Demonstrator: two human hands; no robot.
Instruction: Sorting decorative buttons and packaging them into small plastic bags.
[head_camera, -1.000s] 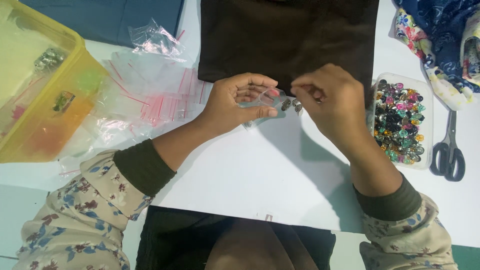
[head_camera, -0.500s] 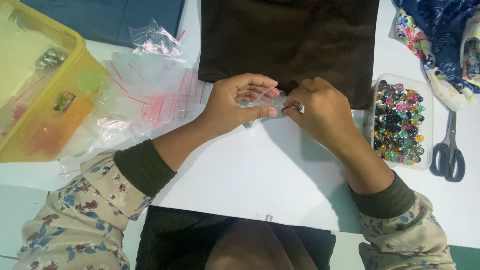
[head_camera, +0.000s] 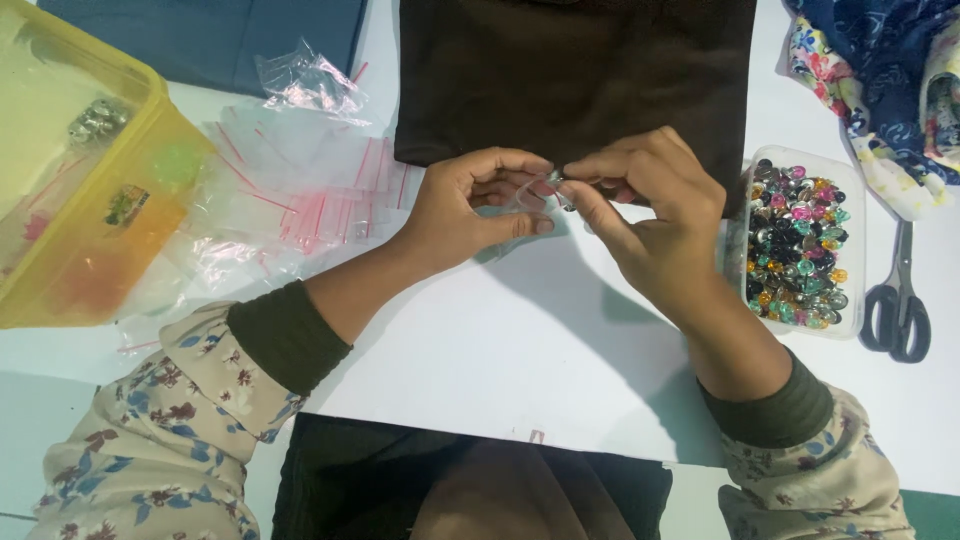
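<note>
Pinching a small clear bag (head_camera: 528, 193), left hand (head_camera: 465, 210) and right hand (head_camera: 655, 215)

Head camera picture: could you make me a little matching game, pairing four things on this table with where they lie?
Things:
1. scissors
2. yellow box
3. tray of coloured beads
4. brown cloth

Places:
A. far left
B. top middle, behind the hands
C. far right edge
D. just right of the right hand

Pairs: 1-C, 2-A, 3-D, 4-B
</note>
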